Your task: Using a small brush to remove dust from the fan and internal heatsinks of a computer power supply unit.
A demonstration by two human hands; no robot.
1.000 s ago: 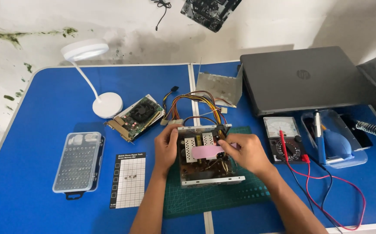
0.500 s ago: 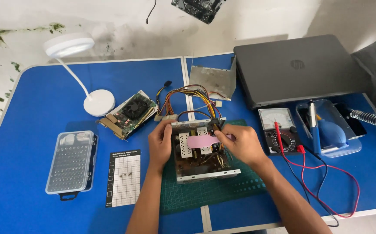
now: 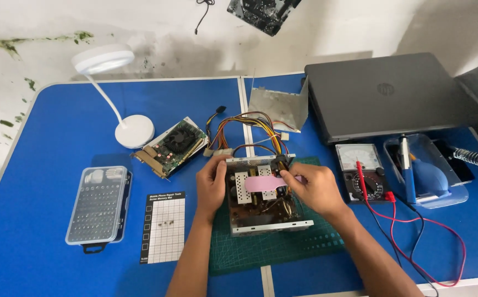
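An opened metal power supply box (image 3: 261, 214) sits on a green cutting mat (image 3: 283, 245), its circuit board exposed and a bundle of coloured wires (image 3: 250, 126) running out the back. My left hand (image 3: 211, 184) grips the box's left wall. My right hand (image 3: 310, 190) pinches a pink strip (image 3: 261, 183) that lies across the board inside the box.
A graphics card (image 3: 175, 146), white desk lamp (image 3: 134, 131) and clear screwdriver-bit case (image 3: 98, 203) lie left, with a gridded screw mat (image 3: 164, 225). Right are an analog multimeter (image 3: 360, 168) with red and black leads, a closed grey laptop (image 3: 387, 96), a metal cover (image 3: 280, 104) and a blue tray (image 3: 431, 170).
The view has shifted slightly. Both hands stay on the box; my right hand has drawn the pink strip a little rightward across the board.
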